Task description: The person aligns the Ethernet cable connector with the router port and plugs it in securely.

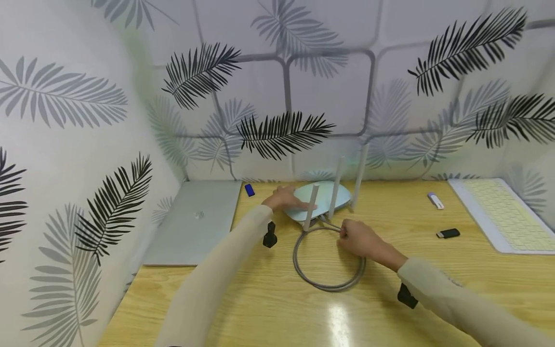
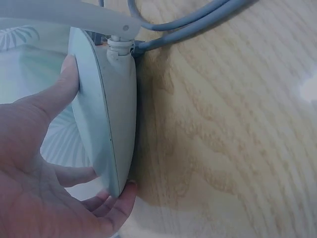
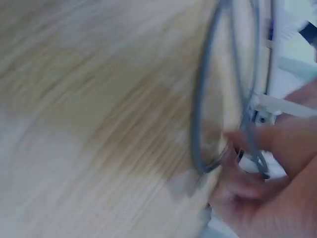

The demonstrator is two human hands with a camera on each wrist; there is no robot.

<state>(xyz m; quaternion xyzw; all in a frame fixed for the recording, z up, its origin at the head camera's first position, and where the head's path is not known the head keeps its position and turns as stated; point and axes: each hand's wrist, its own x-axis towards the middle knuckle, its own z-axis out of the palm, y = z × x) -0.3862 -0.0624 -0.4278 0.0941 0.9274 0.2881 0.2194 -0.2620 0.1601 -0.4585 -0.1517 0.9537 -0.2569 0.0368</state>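
Note:
A pale, rounded Wi-Fi router [image 1: 342, 195] with upright white antennas [image 1: 336, 185] stands at the back of the wooden table. My left hand [image 1: 285, 198] holds its left end; in the left wrist view the thumb [image 2: 62, 89] lies on the top face and fingertips curl under the edge. A grey cable [image 1: 329, 289] lies in a loose coil in front, running up to the router's rear side. With thumb and fingers, my right hand [image 1: 359, 239] pinches the cable near the router. The right wrist view is blurred, and the cable end is partly hidden by the fingers.
To the left lies a closed silver laptop [image 1: 186, 226], with a small blue USB stick [image 1: 249, 190] beside it. On the right are a white-and-purple USB stick [image 1: 435, 200], a black USB stick [image 1: 448, 233] and a white keyboard [image 1: 503, 212]. A leaf-patterned wall [image 1: 329, 96] stands right behind.

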